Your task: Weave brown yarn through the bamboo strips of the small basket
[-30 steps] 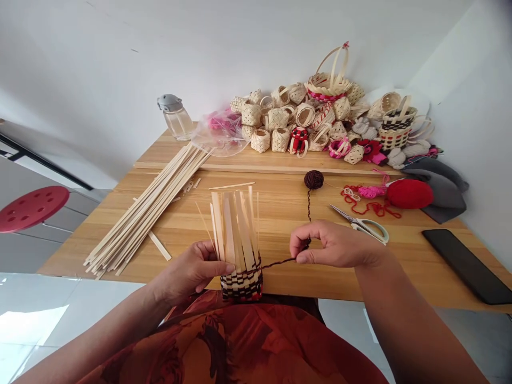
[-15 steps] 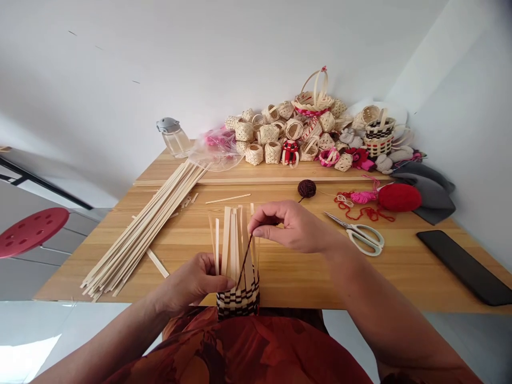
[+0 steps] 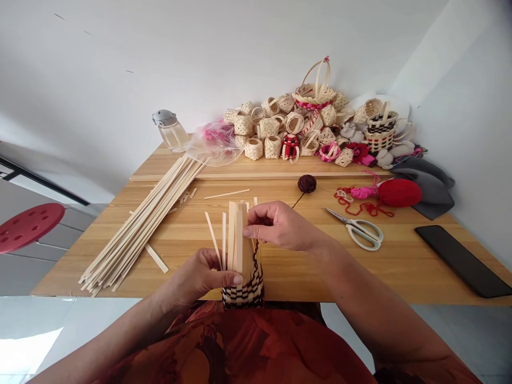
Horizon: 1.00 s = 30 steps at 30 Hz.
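Observation:
A small basket (image 3: 245, 294) with a dark brown and pale checked weave stands upright at the table's front edge, against the red patterned clothing. Pale upright strips (image 3: 232, 237) rise from its rim. My left hand (image 3: 210, 274) grips the basket's left side, thumb over the base of the strips. My right hand (image 3: 276, 226) pinches the upper part of the strips at their right side. Dark brown yarn (image 3: 256, 253) hangs below my right fingers to the weave. Beyond the hands lies a dark brown yarn ball (image 3: 306, 183), its strand trailing toward the basket.
Long pale strips (image 3: 140, 229) lie in a bundle at the left. White-handled scissors (image 3: 364, 234), red yarn (image 3: 400, 192) and a black phone (image 3: 466, 260) are at the right. Small woven baskets (image 3: 269, 128) are heaped at the back, near a bottle (image 3: 173, 133).
The yarn, earlier stretched taut from my right hand across the front strips, now hangs at the right side. My right fingers have come onto the strips. The basket has shifted slightly right.

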Tool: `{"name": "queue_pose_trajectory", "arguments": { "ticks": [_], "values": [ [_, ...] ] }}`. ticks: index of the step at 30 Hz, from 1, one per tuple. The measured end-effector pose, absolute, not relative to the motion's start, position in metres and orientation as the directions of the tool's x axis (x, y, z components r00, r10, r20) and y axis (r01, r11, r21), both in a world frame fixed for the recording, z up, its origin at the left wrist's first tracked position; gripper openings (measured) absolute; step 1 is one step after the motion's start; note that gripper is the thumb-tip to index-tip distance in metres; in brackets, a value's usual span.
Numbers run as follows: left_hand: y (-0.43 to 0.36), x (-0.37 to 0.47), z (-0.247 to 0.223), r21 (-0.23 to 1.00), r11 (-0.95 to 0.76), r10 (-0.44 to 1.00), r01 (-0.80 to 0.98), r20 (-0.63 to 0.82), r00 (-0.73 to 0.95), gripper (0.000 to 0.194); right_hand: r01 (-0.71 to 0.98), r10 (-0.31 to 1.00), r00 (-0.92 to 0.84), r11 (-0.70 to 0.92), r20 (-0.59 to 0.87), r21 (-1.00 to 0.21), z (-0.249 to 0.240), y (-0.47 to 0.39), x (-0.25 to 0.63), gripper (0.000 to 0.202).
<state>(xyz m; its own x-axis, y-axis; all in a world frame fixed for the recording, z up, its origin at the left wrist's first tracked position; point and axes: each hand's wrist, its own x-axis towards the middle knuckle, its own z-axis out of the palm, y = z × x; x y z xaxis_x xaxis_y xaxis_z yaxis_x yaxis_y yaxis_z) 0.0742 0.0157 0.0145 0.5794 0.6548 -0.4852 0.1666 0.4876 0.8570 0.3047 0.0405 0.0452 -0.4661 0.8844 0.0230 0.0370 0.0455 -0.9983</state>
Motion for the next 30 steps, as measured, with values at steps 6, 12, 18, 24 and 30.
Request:
{"name": "queue_pose_trajectory", "arguments": {
  "ticks": [6,12,18,24,30],
  "values": [
    [0.019,0.072,0.016,0.863,0.494,0.685,0.105,-0.46,0.565,0.028,0.091,0.881,-0.473,0.044,-0.004,-0.995,0.042,0.038,0.309,0.03],
    [0.016,0.069,0.013,0.868,0.486,0.678,0.103,-0.449,0.582,0.024,0.15,0.873,-0.488,0.065,-0.017,-0.986,0.037,0.035,0.31,0.026],
    [0.016,0.068,0.01,0.87,0.476,0.661,0.126,-0.449,0.602,0.028,0.343,0.839,-0.544,0.21,-0.011,-0.916,0.054,0.031,0.322,0.014],
    [0.015,0.072,0.013,0.87,0.483,0.658,0.099,-0.435,0.614,0.033,0.681,0.784,-0.577,0.307,-0.228,-0.665,0.079,0.029,0.361,0.013],
    [0.017,0.081,0.021,0.863,0.477,0.639,0.167,-0.471,0.608,0.038,0.469,0.78,-0.625,0.389,0.013,-0.793,0.095,0.037,0.372,0.008]
  ]
}}
